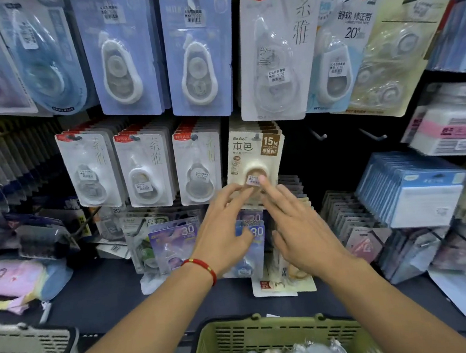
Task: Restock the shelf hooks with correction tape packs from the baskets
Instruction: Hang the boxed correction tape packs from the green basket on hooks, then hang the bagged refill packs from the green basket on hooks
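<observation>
On the middle hook row, both hands, left hand (226, 228) and right hand (297, 224), fingers straight, touch the beige pack (255, 156); press it back evenly, I judge, so it hangs flush.

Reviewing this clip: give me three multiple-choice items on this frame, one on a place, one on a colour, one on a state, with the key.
1. Where are both hands?
A. At the beige 15M pack on its hook
B. Inside the green basket
C. On the pink pouch

2. What colour is the bracelet on the left wrist?
A. Blue
B. Red
C. White

3. How do the two hooks right of the beige pack stand?
A. Full
B. Bare
C. Holding one pack each

Key: 1 A, fingertips of the left hand and right hand meet the beige pack, above the green basket. 2 B, the bracelet is red. 3 B, the hooks show nothing hanging.
</observation>
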Demonstrator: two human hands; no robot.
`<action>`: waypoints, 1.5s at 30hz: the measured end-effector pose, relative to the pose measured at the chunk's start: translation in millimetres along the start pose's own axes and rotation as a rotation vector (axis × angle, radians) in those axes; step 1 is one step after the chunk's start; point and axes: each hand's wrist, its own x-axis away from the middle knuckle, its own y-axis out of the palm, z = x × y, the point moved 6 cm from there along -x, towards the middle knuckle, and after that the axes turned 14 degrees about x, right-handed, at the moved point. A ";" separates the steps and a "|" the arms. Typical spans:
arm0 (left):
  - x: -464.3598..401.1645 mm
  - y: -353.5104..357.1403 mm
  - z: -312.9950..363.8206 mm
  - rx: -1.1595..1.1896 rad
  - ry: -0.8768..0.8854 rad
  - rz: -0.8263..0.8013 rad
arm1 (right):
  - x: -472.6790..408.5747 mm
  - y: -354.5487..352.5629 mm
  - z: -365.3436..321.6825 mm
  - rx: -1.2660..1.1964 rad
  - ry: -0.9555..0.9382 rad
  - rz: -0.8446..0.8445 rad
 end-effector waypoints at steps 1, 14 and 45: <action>1.3 1.0 0.0 0.011 -0.003 -0.008 | 2.9 -1.3 1.6 -0.023 -0.008 0.004; 112.8 65.6 -99.1 -0.430 -0.392 -0.386 | 191.0 136.4 95.8 -0.170 0.592 -0.587; 205.0 188.3 -107.7 -0.403 -0.869 0.179 | 309.0 214.0 104.8 -0.327 0.431 -0.787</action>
